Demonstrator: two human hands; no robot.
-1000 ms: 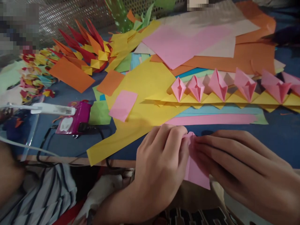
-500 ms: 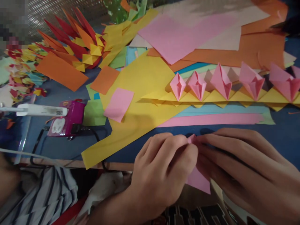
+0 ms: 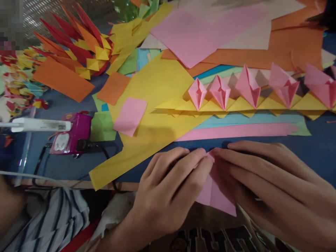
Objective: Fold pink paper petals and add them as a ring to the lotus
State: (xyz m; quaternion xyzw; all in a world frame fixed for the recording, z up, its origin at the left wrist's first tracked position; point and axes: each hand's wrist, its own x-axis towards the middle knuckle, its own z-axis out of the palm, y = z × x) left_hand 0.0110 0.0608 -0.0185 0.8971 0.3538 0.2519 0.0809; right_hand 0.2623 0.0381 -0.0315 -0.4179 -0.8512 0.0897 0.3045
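Between my two hands, at the near edge of the blue table, is a small pink paper sheet (image 3: 210,194) with a crease down its middle. My left hand (image 3: 170,185) pinches its upper left part between thumb and forefinger. From the other side, the closed fingers of my right hand (image 3: 273,182) grip its upper right edge, and the fingertips of both hands nearly meet. Beyond them, pink folded paper pieces (image 3: 221,92) stand in a row along a zigzag yellow paper strip (image 3: 236,109). A loose pink paper square (image 3: 130,116) lies on a large yellow sheet (image 3: 157,84).
A purple power adapter (image 3: 81,131) with a white plug (image 3: 42,125) and cords sits at left. Behind it are orange paper pieces (image 3: 63,78) and a red, orange and yellow folded-paper piece (image 3: 91,45). Stacked sheets (image 3: 189,35) lie at the back. Someone's striped clothing (image 3: 57,217) shows lower left.
My left hand has shifted slightly left and its fingers have spread a little. More of the pink sheet and its middle crease now shows between my hands. The view has moved slightly.
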